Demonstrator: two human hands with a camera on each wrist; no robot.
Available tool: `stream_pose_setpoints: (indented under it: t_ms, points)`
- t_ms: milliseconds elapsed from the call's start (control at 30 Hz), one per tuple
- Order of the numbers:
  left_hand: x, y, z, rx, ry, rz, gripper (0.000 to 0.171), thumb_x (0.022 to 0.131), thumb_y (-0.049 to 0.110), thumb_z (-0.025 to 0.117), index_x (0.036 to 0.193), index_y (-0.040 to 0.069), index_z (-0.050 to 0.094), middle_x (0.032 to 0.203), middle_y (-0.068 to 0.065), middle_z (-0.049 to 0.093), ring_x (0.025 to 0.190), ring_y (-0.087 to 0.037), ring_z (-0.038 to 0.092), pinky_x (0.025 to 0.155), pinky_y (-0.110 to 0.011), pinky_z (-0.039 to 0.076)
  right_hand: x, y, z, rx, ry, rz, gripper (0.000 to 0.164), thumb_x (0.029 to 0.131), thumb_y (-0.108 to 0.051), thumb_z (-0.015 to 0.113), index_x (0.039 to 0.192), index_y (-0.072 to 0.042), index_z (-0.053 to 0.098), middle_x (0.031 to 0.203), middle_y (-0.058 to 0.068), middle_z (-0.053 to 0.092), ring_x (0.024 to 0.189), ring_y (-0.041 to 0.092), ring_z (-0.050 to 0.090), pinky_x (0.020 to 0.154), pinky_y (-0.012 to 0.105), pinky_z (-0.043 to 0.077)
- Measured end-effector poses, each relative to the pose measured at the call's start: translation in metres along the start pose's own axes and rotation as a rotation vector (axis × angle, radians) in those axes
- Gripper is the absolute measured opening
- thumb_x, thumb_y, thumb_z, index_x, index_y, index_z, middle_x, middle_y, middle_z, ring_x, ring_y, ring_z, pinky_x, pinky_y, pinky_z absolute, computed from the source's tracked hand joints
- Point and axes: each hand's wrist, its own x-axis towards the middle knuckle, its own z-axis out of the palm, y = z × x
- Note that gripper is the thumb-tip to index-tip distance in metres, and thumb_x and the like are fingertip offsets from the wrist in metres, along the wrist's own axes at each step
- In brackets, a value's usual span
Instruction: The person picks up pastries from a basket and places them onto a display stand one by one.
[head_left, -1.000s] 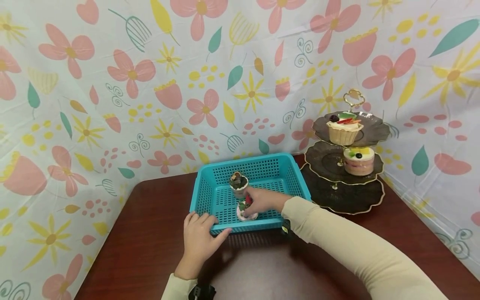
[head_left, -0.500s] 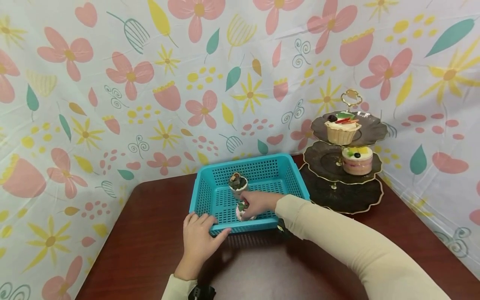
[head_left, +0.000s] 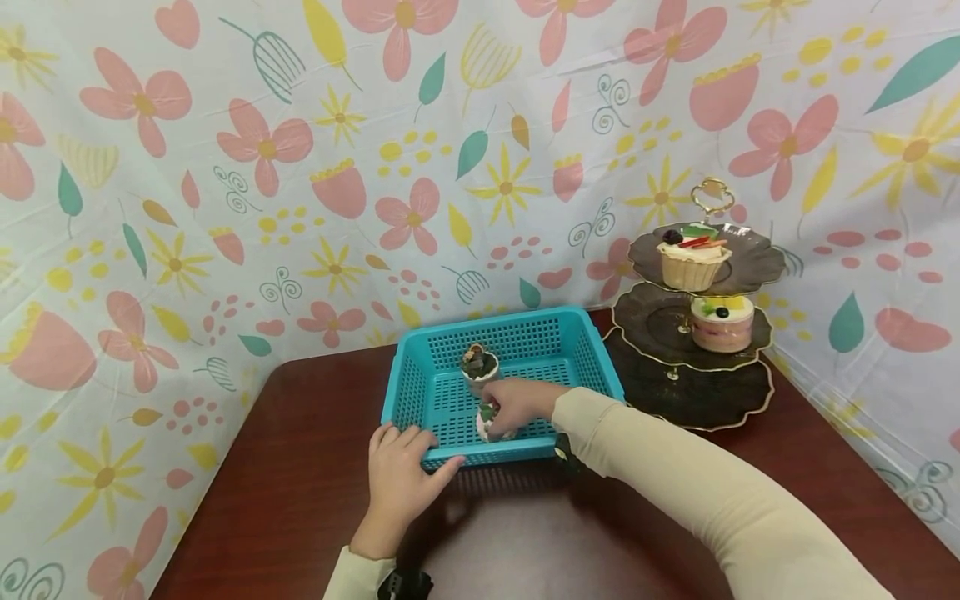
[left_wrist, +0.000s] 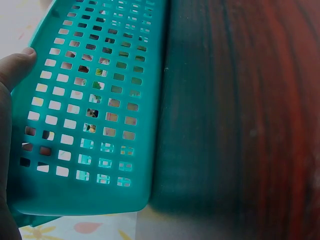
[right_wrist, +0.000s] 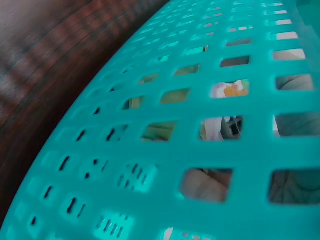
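A turquoise plastic basket (head_left: 517,452) with perforated walls stands on the table. At its front left corner my left hand (head_left: 405,479) holds the rim, fingers over the edge and thumb along the front; a fingertip also shows at the rim (left_wrist: 25,70) in the left wrist view. Inside the basket, my right hand (head_left: 517,402) grips a small pink-and-white cupcake (head_left: 483,423) with green leaves on top, partly covered by the fingers. Just behind it sits a cup dessert (head_left: 480,367) with a dark topping. Through the holes of the basket wall (right_wrist: 255,150), the right wrist view gives only glimpses of the hand.
A three-tier dark stand with gold edges (head_left: 697,396) is at the right. Its top plate bears a cream-topped cupcake (head_left: 692,265), its middle plate a round layered cake (head_left: 722,325). Behind the reddish-brown table (head_left: 300,442) hangs a floral cloth (head_left: 247,217).
My right hand has shifted slightly left and closed further over the cupcake, covering its red topping. My left hand stays on the basket rim. The view sways slightly.
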Motion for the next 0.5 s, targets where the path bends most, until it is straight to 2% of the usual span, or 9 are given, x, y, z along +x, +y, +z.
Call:
stream_pose_setpoints:
  t_ms: [100,233,333,500]
  points:
    - [0.001,0.001,0.0,-0.001,0.001,0.004,0.054,0.082,0.069,0.065,0.078,0.016,0.067,0.074,0.001,0.064,0.074,-0.026,0.059,0.093,-0.06,0.044,-0.004,0.0,-0.003,0.035,0.031,-0.009,0.05,0.086,-0.028,0.073,0.129,-0.008,0.057,0.098,0.004,0.062,0.076,0.015,0.054,0.067,0.037,0.046]
    - [0.001,0.001,0.0,-0.001,-0.009,0.003,0.057,0.085,0.073,0.059,0.078,0.017,0.066,0.074,0.001,0.065,0.074,-0.026,0.059,0.093,-0.061,0.045,-0.009,-0.001,-0.007,0.072,0.092,-0.033,0.055,0.089,-0.039,0.07,0.131,-0.006,0.057,0.101,0.002,0.064,0.077,0.014,0.055,0.069,0.036,0.047]
    - [0.001,0.002,-0.001,0.001,-0.009,-0.001,0.054,0.083,0.071,0.063,0.078,0.017,0.067,0.075,0.0,0.066,0.075,-0.026,0.06,0.093,-0.06,0.045,-0.013,-0.003,-0.009,0.082,0.127,-0.049,0.059,0.091,-0.048,0.066,0.131,-0.005,0.058,0.101,0.0,0.065,0.078,0.015,0.059,0.069,0.036,0.049]
    - [0.0,0.001,0.0,0.003,-0.004,-0.002,0.049,0.077,0.065,0.072,0.078,0.016,0.067,0.075,0.001,0.065,0.074,-0.026,0.059,0.094,-0.06,0.044,-0.022,-0.006,-0.016,0.073,0.182,-0.052,0.054,0.093,-0.051,0.064,0.125,-0.008,0.06,0.098,0.0,0.065,0.077,0.015,0.06,0.068,0.036,0.05]
